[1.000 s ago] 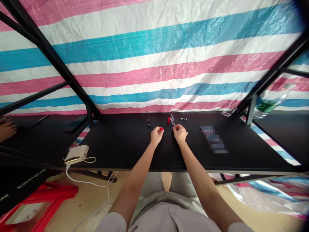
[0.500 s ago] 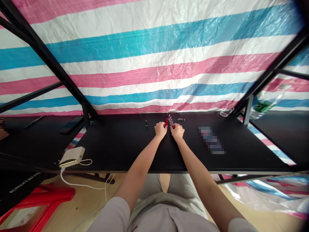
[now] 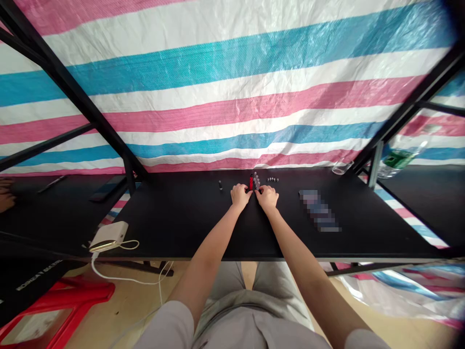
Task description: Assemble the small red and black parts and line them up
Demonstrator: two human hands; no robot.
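Two hands at a tight cluster of small red and clear pieces

Just beyond the left fingertips is the red piece [image 3: 251, 182], dark at its far end; whether it is one part or several in line is too small to tell. Close to its right, just past the right fingertips, the clear pieces [image 3: 256, 181] form a short line.

With parts this light and close together, small fingertip movements with the wrists low would probably serve best; a broad push could knock neighbours over.

On the left hand [image 3: 240, 195], thumb and fingers are drawn in narrowly at the red piece's near end. The right hand [image 3: 268, 197] is similarly narrow by the nearest clear pieces. I cannot tell whether either pinches anything, as the fingers hide it.

Farther out, shiny pieces [image 3: 272, 180] sit in a row beyond the right hand, and a black piece [image 3: 220, 185] is left of the left hand, apart on the black tabletop [image 3: 174, 218].
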